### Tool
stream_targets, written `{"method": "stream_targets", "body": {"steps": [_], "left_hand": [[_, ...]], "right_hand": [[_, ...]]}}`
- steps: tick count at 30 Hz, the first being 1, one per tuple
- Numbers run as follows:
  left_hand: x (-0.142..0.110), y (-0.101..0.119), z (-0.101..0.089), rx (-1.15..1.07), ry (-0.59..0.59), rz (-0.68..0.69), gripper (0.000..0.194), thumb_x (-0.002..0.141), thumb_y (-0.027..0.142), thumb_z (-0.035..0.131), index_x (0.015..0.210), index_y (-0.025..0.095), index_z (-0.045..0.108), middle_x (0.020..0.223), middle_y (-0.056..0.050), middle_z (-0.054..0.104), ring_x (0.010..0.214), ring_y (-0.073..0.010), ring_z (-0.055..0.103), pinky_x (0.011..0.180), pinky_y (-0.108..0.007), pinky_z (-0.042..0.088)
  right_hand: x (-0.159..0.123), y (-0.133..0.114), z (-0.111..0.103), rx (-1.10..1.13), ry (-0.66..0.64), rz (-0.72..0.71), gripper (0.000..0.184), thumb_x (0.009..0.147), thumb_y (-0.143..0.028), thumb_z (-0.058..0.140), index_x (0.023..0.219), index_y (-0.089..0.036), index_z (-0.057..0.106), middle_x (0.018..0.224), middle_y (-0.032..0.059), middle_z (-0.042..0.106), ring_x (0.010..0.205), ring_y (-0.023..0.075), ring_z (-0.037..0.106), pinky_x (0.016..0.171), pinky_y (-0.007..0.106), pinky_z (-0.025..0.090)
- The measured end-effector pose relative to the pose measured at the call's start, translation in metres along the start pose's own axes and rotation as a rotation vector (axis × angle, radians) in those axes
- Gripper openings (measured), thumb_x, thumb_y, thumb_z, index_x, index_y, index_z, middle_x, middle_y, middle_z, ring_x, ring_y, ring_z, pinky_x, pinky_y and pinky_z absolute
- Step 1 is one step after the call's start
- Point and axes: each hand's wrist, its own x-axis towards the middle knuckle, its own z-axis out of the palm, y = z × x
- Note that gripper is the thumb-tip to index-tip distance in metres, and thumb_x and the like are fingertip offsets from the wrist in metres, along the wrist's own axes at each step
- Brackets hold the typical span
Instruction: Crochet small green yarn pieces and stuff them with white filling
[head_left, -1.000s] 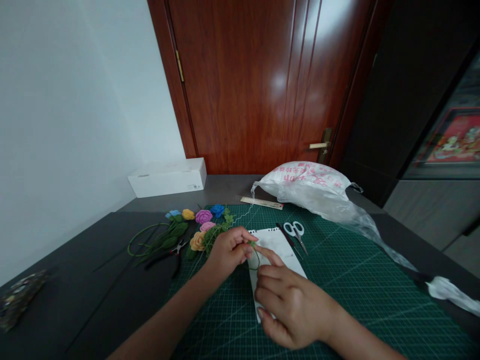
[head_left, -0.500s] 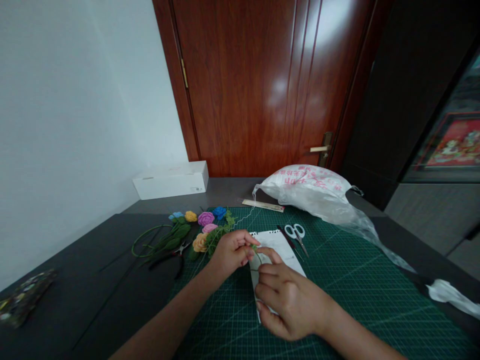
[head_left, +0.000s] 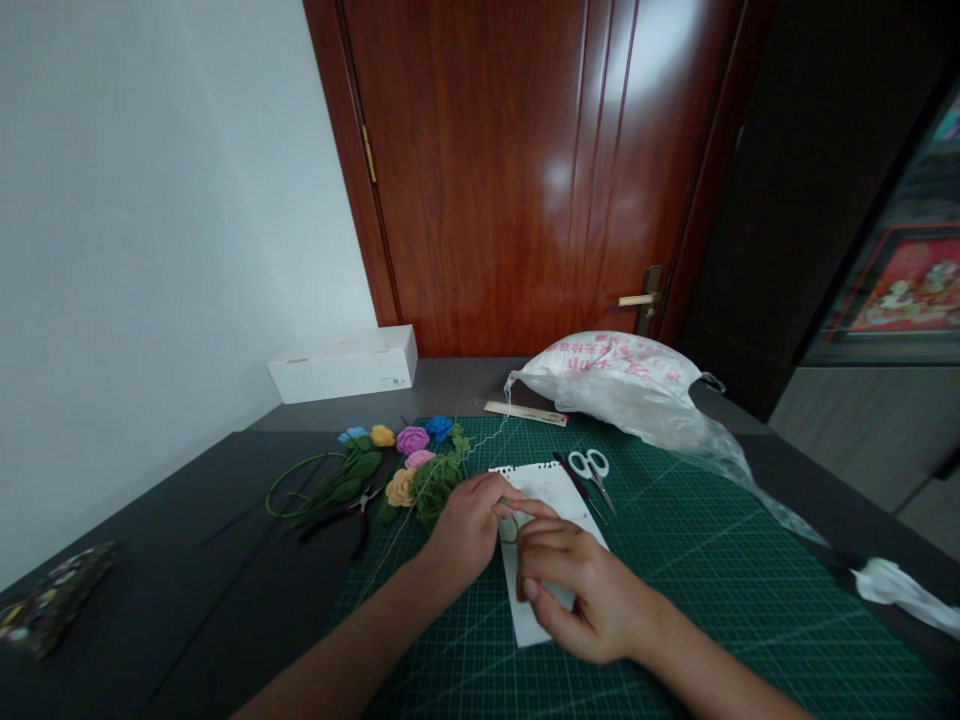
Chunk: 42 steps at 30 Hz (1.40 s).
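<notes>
My left hand is closed above a sheet of white paper, its fingertips pinching a small green yarn piece. From there a thin strand of green yarn curves to my right hand, whose fingers are curled round it. My right index finger reaches out to the left fingertips; the hands hide most of the piece. Just behind my left hand lies a pile of green yarn, beside crocheted flowers such as a purple one and a peach one.
Scissors and a dark thin tool lie right of the paper on the green cutting mat. Pliers rest at left near green stems. Behind are a ruler, a white box and a stuffed plastic bag.
My left hand has moved slightly down and right, its fingers now closer together. My right hand has lifted slightly, with its index finger meeting the left fingertips.
</notes>
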Motion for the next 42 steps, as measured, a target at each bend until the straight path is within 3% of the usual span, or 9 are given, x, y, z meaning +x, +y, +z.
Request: {"method": "stream_targets", "body": {"steps": [5,13,23,30,33,35,36,39,42], "left_hand": [[0.008,-0.010,0.005,-0.270,-0.007,-0.160,0.023,0.082,0.014,0.063,0.103,0.017,0.069,0.060,0.006,0.056,0.048,-0.0112,0.052,0.049,-0.022,0.040],[0.016,-0.027,-0.002,-0.480,0.000,-0.215,0.033,0.081,0.038,0.074,0.101,0.014,0.064,0.060,0.006,0.058,0.037,-0.0075,0.048,0.038,-0.019,0.036],[0.015,-0.022,-0.004,-0.578,-0.063,-0.329,0.027,0.079,0.033,0.074,0.096,0.012,0.070,0.053,0.006,0.057,0.033,-0.0060,0.041,0.031,-0.017,0.028],[0.014,-0.022,-0.004,-0.734,-0.052,-0.370,0.035,0.077,0.044,0.077,0.088,0.013,0.068,0.054,0.005,0.054,0.038,-0.0055,0.038,0.032,-0.017,0.026],[0.015,-0.024,-0.006,-0.778,-0.041,-0.404,0.041,0.076,0.048,0.079,0.090,0.012,0.069,0.054,0.005,0.054,0.037,-0.0051,0.036,0.032,-0.017,0.024],[0.017,-0.027,-0.007,-0.801,-0.025,-0.430,0.045,0.074,0.051,0.081,0.091,0.011,0.068,0.054,0.005,0.054,0.037,-0.0048,0.036,0.032,-0.017,0.022],[0.018,-0.029,-0.008,-0.812,-0.014,-0.441,0.046,0.073,0.052,0.082,0.090,0.011,0.068,0.054,0.005,0.054,0.037,-0.0046,0.036,0.032,-0.017,0.021],[0.020,-0.031,-0.009,-0.845,0.013,-0.460,0.049,0.070,0.053,0.085,0.088,0.011,0.067,0.054,0.006,0.053,0.036,-0.0044,0.035,0.033,-0.017,0.018],[0.019,-0.028,-0.010,-0.882,0.007,-0.459,0.049,0.070,0.052,0.086,0.090,0.011,0.067,0.054,0.005,0.053,0.037,-0.0047,0.036,0.033,-0.017,0.018]], "right_hand": [[0.000,0.006,-0.005,0.180,0.100,0.145,0.043,0.105,-0.032,0.040,0.074,-0.021,0.067,0.069,0.0027,0.065,0.072,0.0187,0.067,0.110,0.050,0.046],[0.002,0.023,0.009,0.560,0.335,0.400,0.048,0.103,-0.048,0.050,0.074,-0.021,0.077,0.066,0.0025,0.074,0.064,0.0185,0.067,0.121,0.049,0.035],[-0.005,0.046,0.008,0.799,0.654,0.703,0.031,0.087,-0.050,0.072,0.085,-0.019,0.078,0.080,0.0060,0.079,0.075,0.0197,0.069,0.084,0.035,0.054],[-0.007,0.054,0.001,0.936,0.700,0.798,0.024,0.086,-0.034,0.069,0.106,-0.021,0.074,0.103,0.0093,0.080,0.089,0.0224,0.075,0.095,0.044,0.057],[-0.008,0.060,-0.014,0.783,0.666,0.721,0.032,0.094,-0.038,0.057,0.124,-0.028,0.066,0.129,0.0093,0.072,0.112,0.0263,0.072,0.100,0.050,0.056],[-0.011,0.068,-0.027,0.347,0.559,0.592,0.037,0.101,-0.038,0.043,0.132,-0.032,0.062,0.134,0.0091,0.068,0.123,0.0267,0.067,0.101,0.052,0.056],[-0.014,0.072,-0.032,0.051,0.487,0.526,0.037,0.100,-0.036,0.046,0.133,-0.032,0.061,0.132,0.0084,0.069,0.123,0.0261,0.066,0.103,0.052,0.054],[-0.022,0.084,-0.042,-0.170,0.370,0.484,0.025,0.083,-0.028,0.070,0.108,-0.026,0.073,0.114,0.0093,0.074,0.113,0.0295,0.068,0.108,0.052,0.050],[-0.024,0.087,-0.045,-0.292,0.456,0.482,0.019,0.088,-0.022,0.059,0.103,-0.021,0.070,0.105,0.0122,0.072,0.103,0.0304,0.068,0.098,0.052,0.053]]}}
